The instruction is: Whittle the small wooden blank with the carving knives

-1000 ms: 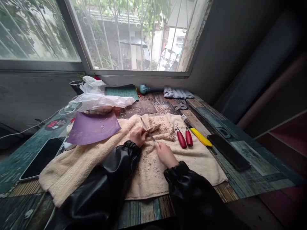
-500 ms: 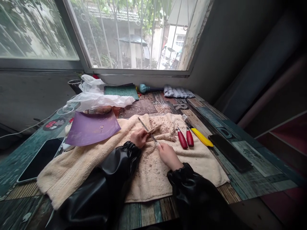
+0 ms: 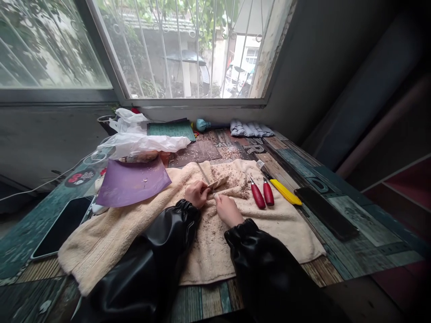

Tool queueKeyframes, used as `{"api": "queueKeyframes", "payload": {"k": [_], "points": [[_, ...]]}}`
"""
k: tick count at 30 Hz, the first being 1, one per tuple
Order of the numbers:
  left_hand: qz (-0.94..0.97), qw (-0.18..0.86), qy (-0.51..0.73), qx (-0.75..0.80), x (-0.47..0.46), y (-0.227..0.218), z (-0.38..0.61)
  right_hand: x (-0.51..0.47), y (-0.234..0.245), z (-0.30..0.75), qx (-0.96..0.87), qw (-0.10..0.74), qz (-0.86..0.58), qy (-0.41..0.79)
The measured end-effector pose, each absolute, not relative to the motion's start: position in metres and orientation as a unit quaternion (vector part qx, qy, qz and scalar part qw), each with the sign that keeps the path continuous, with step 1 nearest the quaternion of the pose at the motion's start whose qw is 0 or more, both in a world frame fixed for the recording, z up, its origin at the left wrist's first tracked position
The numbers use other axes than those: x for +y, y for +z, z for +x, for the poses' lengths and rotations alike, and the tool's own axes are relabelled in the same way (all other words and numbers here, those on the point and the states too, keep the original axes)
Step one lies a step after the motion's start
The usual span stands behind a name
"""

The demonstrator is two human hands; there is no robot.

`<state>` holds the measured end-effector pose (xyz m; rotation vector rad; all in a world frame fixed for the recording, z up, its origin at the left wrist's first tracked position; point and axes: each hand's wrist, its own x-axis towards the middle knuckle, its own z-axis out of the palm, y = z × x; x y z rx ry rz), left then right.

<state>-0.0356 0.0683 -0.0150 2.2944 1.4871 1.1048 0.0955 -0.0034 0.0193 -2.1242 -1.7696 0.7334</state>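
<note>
My left hand (image 3: 195,194) is closed on a small flat piece of wood (image 3: 218,182) that sticks out to the right of the fingers. My right hand (image 3: 229,211) grips the pale handle end of a slim metal file (image 3: 203,172). The file's blurred blade slants up and left across the wood, close to the left fingers. Both hands are over a beige towel (image 3: 262,231) strewn with wood shavings. Two red-handled carving knives (image 3: 257,196) and a yellow-handled cutter (image 3: 286,193) lie right of my hands.
A purple sheet (image 3: 133,185) lies at the towel's left, in front of a white plastic bag (image 3: 144,142). Dark-screened devices flank the towel: a tablet or phone (image 3: 63,226) left, a black phone (image 3: 326,213) right. Behind are a green mat (image 3: 171,130) and a grey padded bundle (image 3: 252,128).
My right hand has slid the file up and to the left, so it is now nearer my left hand. The left hand keeps hold of the wood. The view has shifted slightly.
</note>
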Motion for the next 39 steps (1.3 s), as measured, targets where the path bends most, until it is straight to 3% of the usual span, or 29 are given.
{"api": "queueKeyframes", "payload": {"k": [39], "points": [[0.795, 0.122, 0.358, 0.474, 0.058, -0.014, -0.036, -0.012, 0.008, 0.1, -0.625, 0.18, -0.72, 0.241]]}}
